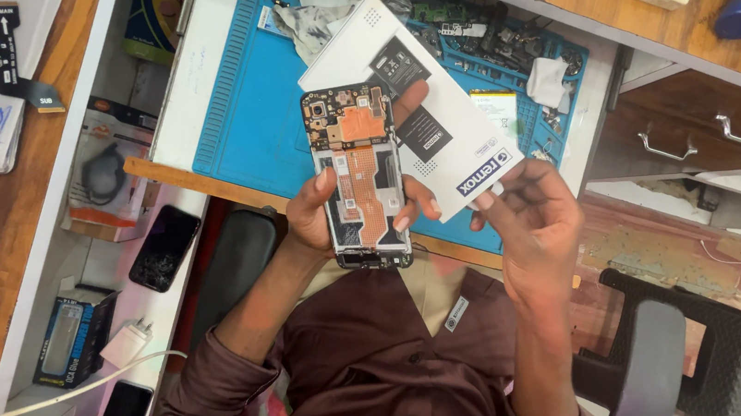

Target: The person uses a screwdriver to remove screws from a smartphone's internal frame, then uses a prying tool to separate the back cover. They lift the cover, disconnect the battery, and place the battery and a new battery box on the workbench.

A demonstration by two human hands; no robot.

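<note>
The right hand [530, 218] pinched the lower corner of a flat white rectangular battery pack with black labels [420, 109]. The left hand [320, 214], just beside it, gripped an opened black smartphone with exposed copper flex and circuit board [358, 177] by its long edges, long axis upright. The pack lay tilted behind the phone, above the blue ridged repair mat [247, 101].

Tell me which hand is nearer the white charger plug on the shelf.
Left. The left hand, holding the opened phone, is closer to the white charger plug; the right hand, pinching the white box, is farther away.
</note>
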